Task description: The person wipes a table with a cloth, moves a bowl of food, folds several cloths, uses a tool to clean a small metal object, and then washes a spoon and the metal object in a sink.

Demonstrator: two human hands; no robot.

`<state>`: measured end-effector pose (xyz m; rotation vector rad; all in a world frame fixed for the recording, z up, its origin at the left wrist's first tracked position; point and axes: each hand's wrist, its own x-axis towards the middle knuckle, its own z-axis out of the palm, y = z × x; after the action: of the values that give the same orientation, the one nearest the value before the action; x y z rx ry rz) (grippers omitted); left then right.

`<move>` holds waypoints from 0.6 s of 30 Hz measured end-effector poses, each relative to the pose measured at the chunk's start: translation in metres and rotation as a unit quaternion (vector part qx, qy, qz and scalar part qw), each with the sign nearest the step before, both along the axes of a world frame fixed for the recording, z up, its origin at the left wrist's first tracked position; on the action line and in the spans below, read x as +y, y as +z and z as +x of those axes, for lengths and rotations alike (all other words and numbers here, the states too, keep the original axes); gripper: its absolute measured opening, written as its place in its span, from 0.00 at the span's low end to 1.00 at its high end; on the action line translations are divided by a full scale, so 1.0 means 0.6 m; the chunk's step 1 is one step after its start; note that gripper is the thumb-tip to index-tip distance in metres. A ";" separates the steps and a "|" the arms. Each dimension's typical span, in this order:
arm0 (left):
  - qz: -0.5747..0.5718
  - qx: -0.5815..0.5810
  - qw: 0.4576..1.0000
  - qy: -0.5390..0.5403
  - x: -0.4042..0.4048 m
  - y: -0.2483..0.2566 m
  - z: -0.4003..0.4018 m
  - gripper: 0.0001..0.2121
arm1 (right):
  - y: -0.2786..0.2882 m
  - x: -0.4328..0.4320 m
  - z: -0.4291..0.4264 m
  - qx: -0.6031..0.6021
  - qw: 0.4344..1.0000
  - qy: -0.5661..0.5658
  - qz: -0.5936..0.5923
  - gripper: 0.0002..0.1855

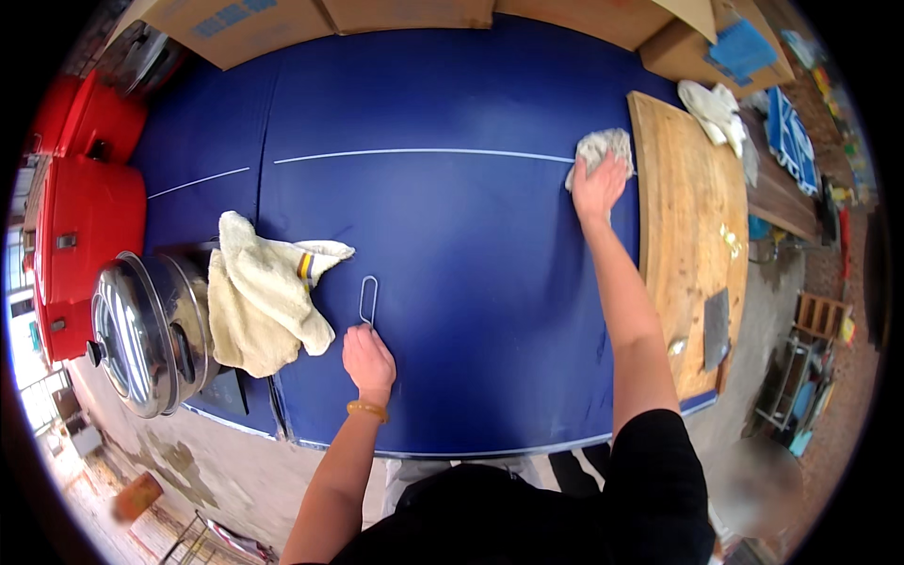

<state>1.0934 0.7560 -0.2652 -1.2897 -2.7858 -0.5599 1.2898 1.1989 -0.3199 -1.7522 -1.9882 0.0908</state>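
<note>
My right hand [600, 185] presses a crumpled, greyish-white cloth [606, 144] onto the blue table [452, 233], beside the left edge of a wooden board [685, 212]. My left hand [369, 360] is closed around the lower end of a looped metal wire tool [369, 300], whose long narrow loop points away from me. A cream towel [261, 304] with a striped patch lies rumpled left of that hand, against a lidded steel pot [152, 332]. The fingers of my left hand partly hide the tool's lower end.
Red boxes with metal latches [92, 233] stand along the left side. Cardboard boxes [409, 14] line the far edge. A grey flat blade [716, 328] rests on the wooden board, and white cloths [712, 113] lie at its far corner. A seam crosses the table's left part.
</note>
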 end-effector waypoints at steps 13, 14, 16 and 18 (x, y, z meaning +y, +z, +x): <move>-0.007 -0.039 0.999 0.014 0.000 -0.009 -0.014 0.08 | -0.004 0.375 -0.419 0.108 0.962 0.247 -0.048 0.27; -0.002 -0.033 0.999 0.017 -0.001 -0.008 -0.012 0.07 | -0.014 0.352 -0.417 0.096 0.965 0.243 0.003 0.27; 0.002 -0.039 0.999 0.013 0.001 -0.003 -0.014 0.08 | -0.023 0.305 -0.394 0.072 0.970 0.227 0.058 0.26; 0.007 -0.045 0.999 0.013 0.008 -0.004 -0.014 0.07 | -0.023 0.220 -0.400 0.056 0.970 0.221 0.085 0.25</move>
<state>1.0850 0.7611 -0.2678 -1.2532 -2.8597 -0.6505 1.0500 1.3309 -0.3336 -1.1506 -2.1943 0.1575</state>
